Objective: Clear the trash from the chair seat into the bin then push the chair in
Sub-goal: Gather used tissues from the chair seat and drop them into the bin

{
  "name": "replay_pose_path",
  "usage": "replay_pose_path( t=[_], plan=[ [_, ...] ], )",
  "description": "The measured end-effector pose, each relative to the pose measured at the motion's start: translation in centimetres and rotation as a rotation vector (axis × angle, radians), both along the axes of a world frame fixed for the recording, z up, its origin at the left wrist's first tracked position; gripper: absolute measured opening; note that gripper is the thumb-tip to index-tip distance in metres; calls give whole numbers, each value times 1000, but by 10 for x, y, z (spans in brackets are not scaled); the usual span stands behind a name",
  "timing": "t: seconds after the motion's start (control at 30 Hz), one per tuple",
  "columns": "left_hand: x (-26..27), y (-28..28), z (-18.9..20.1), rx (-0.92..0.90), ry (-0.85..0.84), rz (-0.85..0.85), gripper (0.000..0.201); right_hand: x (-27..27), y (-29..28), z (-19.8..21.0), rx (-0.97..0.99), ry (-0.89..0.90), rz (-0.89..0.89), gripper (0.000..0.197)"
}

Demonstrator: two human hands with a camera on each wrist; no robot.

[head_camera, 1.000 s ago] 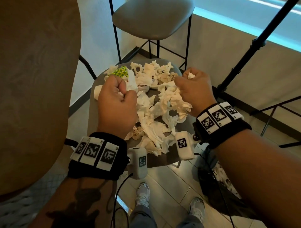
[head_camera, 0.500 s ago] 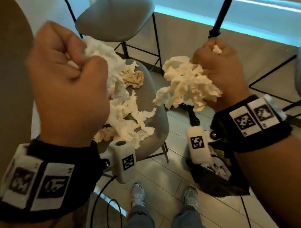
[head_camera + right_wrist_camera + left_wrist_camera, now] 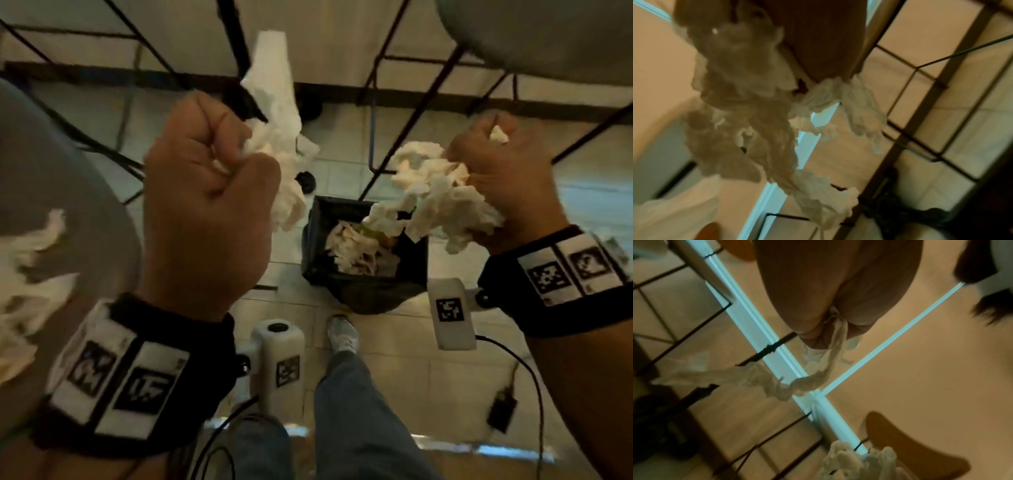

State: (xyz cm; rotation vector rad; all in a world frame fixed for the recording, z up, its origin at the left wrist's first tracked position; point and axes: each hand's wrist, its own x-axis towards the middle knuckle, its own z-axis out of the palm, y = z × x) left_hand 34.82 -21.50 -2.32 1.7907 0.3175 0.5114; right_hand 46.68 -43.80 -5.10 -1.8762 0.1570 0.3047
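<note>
Crumpled tissue [image 3: 435,202] hides the bin [image 3: 363,287] rim and right-hand fingers [image 3: 479,137]

left hand [image 3: 205,205]: my curled fingers are hiding how much tissue [image 3: 277,113] they are gripping.
right hand [image 3: 507,178]: its fingers are folding out of sight behind the wad [image 3: 435,202].
chair seat [image 3: 44,192]: the left edge is cutting it off; its scraps are blurring.
bin [image 3: 363,287]: the hanging wad is covering part of its rim.

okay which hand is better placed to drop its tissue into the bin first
Probably the right hand: its tissue wad already hangs over the black-lined bin. The left hand holds its tissue off to the bin's left.
</note>
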Motion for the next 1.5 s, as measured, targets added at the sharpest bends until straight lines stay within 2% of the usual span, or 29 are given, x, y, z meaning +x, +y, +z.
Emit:
replay_pose_path(
  t=[0.03, 0.1, 0.2, 0.33, 0.4, 0.47, 0.6, 0.73, 0.8, 0.83, 0.87, 0.93, 1.0, 1.03, 1.1, 1.17, 1.23, 1.33, 1.37, 1.4, 1.5],
  plan=[
    [8, -9, -22, 16, 27, -55, 42, 5, -15, -24, -26, 18, -54, 26],
    [34, -37, -62, 25, 205, -98, 43, 17, -42, -73, -71, 42, -151, 29],
    [64, -66, -145, -66, 456, -159, 38, 33, -72, -152, -163, 189, -213, 24],
    [90, -86, -251, -53, 707, -212, 30, 45, -96, -255, -184, 363, -298, 14],
    [97, -93, -297, -55, 772, -200, 29, 48, -103, -300, -198, 435, -328, 4],
    [102, -98, -340, -8, 851, -184, 26, 47, -109, -344, -206, 518, -344, 13],
    [101, -100, -401, 58, 977, -157, 19, 38, -116, -409, -192, 606, -423, 31],
    [93, -101, -440, 116, 1045, -160, 21, 30, -116, -442, -235, 666, -302, 14],
    [89, -101, -453, 101, 1073, -158, 11, 29, -111, -452, -206, 689, -258, 17],
    [87, -101, -457, 47, 1098, -157, 4, 29, -109, -456, -164, 705, -244, 22],
    [86, -101, -462, -63, 1122, -162, 17, 28, -106, -462, -85, 725, -247, 28],
    [84, -98, -469, -245, 1182, -202, 59, 26, -98, -463, 115, 827, -253, 52],
    [82, -95, -469, -257, 1237, -268, 90, 25, -92, -459, 156, 926, -219, 85],
    [80, -93, -469, -247, 1243, -292, 101, 25, -91, -457, 141, 944, -202, 96],
    [76, -88, -458, -250, 1242, -298, 112, 26, -93, -453, 119, 947, -184, 101],
    [70, -81, -443, -271, 1218, -275, 112, 25, -94, -442, 91, 939, -184, 94],
    [64, -76, -414, -311, 1181, -246, 103, 23, -91, -422, 20, 899, -116, 81],
    [45, -65, -356, -350, 1125, -251, 68, 10, -81, -385, -116, 830, -14, 35],
    [36, -57, -337, -336, 1118, -254, 61, 3, -76, -373, -103, 847, -5, 17],
    [27, -48, -316, -311, 1120, -262, 56, -5, -70, -358, -81, 863, 21, 11],
    [-12, -12, -254, -218, 1070, -331, 45, -28, -37, -309, -68, 851, 81, 17]
  ],
)
